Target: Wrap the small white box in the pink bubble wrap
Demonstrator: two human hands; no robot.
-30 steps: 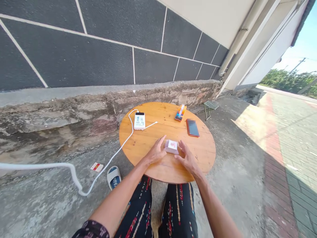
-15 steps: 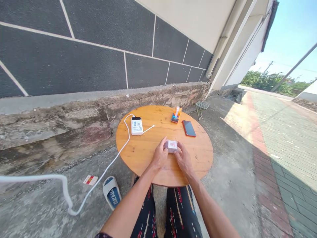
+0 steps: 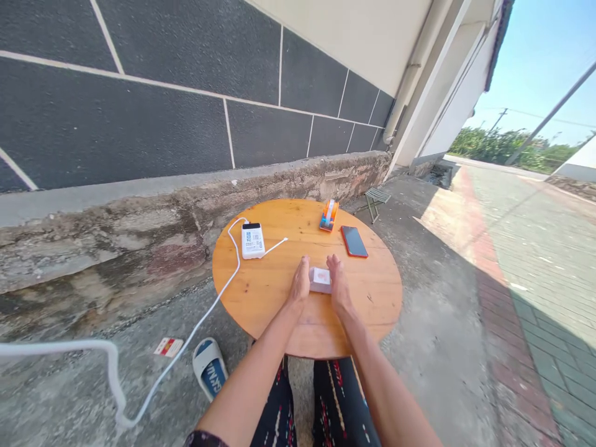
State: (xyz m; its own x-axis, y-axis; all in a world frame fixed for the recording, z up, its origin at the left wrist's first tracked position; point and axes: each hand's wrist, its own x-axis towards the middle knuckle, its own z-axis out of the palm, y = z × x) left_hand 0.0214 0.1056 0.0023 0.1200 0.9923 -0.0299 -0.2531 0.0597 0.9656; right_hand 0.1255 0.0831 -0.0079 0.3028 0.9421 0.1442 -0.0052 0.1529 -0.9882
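Between my two hands, near the middle of the round wooden table [image 3: 261, 285], sits a small white box-shaped block [image 3: 321, 279] with a reddish print on top. I cannot tell whether it is a box or a stack of cards. My left hand [image 3: 300, 282] lies along its left side, fingers straight and close together. Against the right side rests my right hand [image 3: 339, 282], its fingers extended and slightly bent at the tips. The two hands hold the block between them; parts of its sides are hidden behind them.
An orange tape dispenser [image 3: 329, 215] and a red-edged phone [image 3: 354, 241] lie toward the back right. At the left is a white power bank [image 3: 252, 241] with a white cable [image 3: 209, 310] running to the floor. A slipper [image 3: 209, 367], a red-and-white packet [image 3: 168, 347] and a folding stool [image 3: 375, 202] are around.
My fingers have straightened from a fingertip hold at the block's corners to lying flatter along its two sides. The block stays at about the same place; the view has shifted slightly.
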